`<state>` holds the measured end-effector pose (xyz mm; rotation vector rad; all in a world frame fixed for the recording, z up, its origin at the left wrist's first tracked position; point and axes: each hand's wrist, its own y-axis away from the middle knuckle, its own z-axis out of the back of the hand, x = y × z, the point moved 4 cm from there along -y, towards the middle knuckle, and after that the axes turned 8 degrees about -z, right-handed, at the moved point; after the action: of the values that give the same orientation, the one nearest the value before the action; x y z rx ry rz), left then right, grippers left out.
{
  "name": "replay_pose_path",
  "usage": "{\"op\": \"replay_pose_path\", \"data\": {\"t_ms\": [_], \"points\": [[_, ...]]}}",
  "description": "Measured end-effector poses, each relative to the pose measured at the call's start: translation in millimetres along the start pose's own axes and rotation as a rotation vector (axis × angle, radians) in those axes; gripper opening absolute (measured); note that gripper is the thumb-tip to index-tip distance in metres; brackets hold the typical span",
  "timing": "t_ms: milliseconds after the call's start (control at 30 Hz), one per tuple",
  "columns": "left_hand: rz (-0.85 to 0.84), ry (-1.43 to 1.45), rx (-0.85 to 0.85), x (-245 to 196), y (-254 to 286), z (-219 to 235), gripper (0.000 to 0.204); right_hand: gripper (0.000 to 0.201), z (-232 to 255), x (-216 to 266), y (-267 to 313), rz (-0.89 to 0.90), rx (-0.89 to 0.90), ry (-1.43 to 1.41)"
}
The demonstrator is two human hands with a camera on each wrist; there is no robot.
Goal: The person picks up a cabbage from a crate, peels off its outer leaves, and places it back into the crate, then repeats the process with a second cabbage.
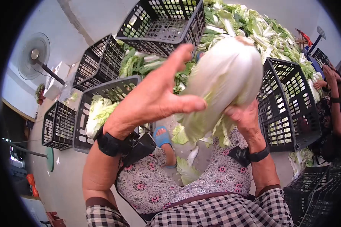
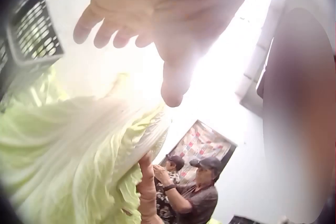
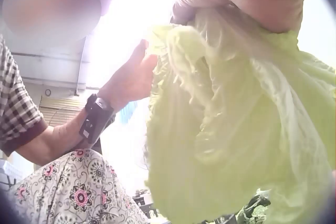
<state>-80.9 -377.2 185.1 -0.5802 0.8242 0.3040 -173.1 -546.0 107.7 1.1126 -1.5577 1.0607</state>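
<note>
A person seated low over a concrete floor holds a large napa cabbage (image 1: 227, 79) above the lap, its pale butt end up and away, its leafy end down towards the knees. The right hand (image 1: 246, 117) grips it from beneath, thumb and fingers clamped on the leaves. The left hand (image 1: 151, 90) is held just beside the cabbage, fingers extended and thumb standing well apart from them.

Black plastic crates crowd the space. One crate (image 1: 282, 102) stands just beside the right hand, shutting in that side; more dark crates (image 1: 307, 185) sit at the lower right. Across from the person, another crate (image 1: 149, 40) rises in front of the big heap of cabbages (image 1: 269, 39), whose nearer part the held cabbage partly hides. On the left, a crate carries a second cabbage (image 1: 98, 115) near its near left corner, while the left forearm crosses in front of its right edge. A smaller crate (image 1: 58, 123) is beyond its left edge.

Loose leaves (image 1: 187, 172) lie on the floor between the patterned trouser legs, close to a blue sandal (image 1: 163, 138). A standing fan (image 1: 34, 56) is at far left. Another person (image 2: 202, 187) in a cap appears past the leaves in the left wrist view.
</note>
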Motion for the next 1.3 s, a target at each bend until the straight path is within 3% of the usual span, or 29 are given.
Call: {"op": "replay_pose_path", "data": {"t_ms": [67,100,233,333,533,767,867,900,1033,1133,1200,1300], "points": [[0.029,0.276,0.108,3.3,1.5,-12.1,0.105,0.088,-8.1,-12.8,-4.6,-0.049,0.111,0.129],[0.045,0.375,0.006,7.3,5.9,-11.6,0.087,0.096,-10.0,-19.5,-7.9,-0.083,0.157,0.195],[0.201,0.328,-0.05,15.8,14.5,6.8,0.073,0.113,-21.9,-26.1,-19.2,-0.083,0.277,0.172],[0.222,0.302,-0.135,11.3,17.3,23.5,0.079,0.12,-10.7,-30.4,-21.6,0.041,0.225,0.385],[0.191,0.333,-0.198,-3.8,13.0,24.8,0.083,0.109,-24.2,-43.4,-15.5,-0.024,0.325,0.383],[0.234,0.365,-0.152,-1.2,21.3,22.4,0.091,0.097,-37.5,-37.2,-7.0,-0.004,0.077,0.1],[0.141,0.451,-0.176,3.7,21.0,15.6,0.093,0.082,-26.0,-27.8,0.2,-0.056,0.035,-0.032],[0.15,0.487,-0.1,4.2,21.8,14.4,0.09,0.077,-20.3,-24.3,3.6,-0.097,0.034,-0.084],[0.161,0.338,-0.105,12.5,24.9,14.9,0.079,0.061,28.4,-8.1,15.8,0.073,-0.121,0.085],[0.225,0.383,0.04,7.9,28.9,18.2,0.071,0.053,104.0,3.1,27.1,0.153,-0.323,0.228],[0.239,0.399,0.111,7.8,31.8,18.3,0.068,0.064,152.7,27.1,42.2,0.173,-0.436,0.448],[0.241,0.423,0.182,4.6,32.7,13.2,0.066,0.057,202.7,57.0,61.5,0.249,-0.648,0.51]]}}
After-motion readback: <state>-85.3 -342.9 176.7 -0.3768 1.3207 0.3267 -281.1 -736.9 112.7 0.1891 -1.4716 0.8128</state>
